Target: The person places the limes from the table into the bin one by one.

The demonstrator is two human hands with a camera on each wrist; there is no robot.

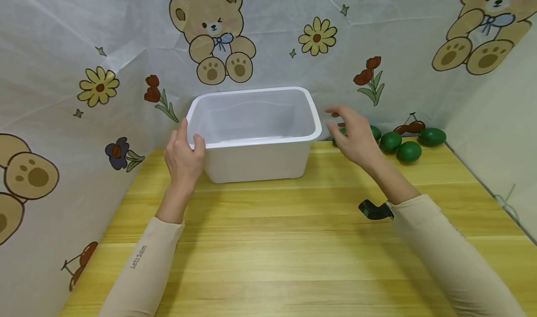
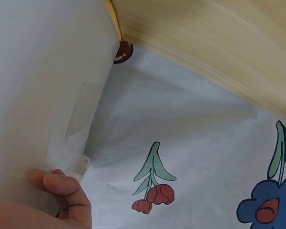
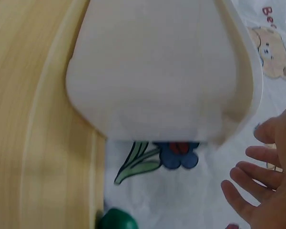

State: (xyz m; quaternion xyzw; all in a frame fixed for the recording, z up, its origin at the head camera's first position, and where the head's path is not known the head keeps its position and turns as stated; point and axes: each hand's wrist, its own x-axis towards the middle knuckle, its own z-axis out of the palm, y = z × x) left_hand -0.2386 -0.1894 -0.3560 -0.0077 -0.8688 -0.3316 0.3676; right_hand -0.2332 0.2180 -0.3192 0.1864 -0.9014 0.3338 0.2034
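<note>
A white plastic bin [image 1: 256, 161], its inside bare, stands upright at the back of the wooden table. My left hand [image 1: 183, 151] grips the bin's left end by the rim, thumb over the edge near the front corner. In the left wrist view, the bent fingers [image 2: 69, 191] lie against the bin's outer wall. My right hand [image 1: 354, 135] is held off the bin's right end, fingers apart and loosely bent, with nothing in them. The right wrist view shows a gap between those fingertips and the bin [image 3: 157, 71].
Several smooth green oval objects [image 1: 409, 152] lie at the back right, partly behind my right hand. A black device [image 1: 375, 210] shows at the right sleeve's cuff. A white cloth [image 1: 272, 9] printed with bears and flowers hangs behind the table [image 1: 268, 242]; a pale wall closes the right side.
</note>
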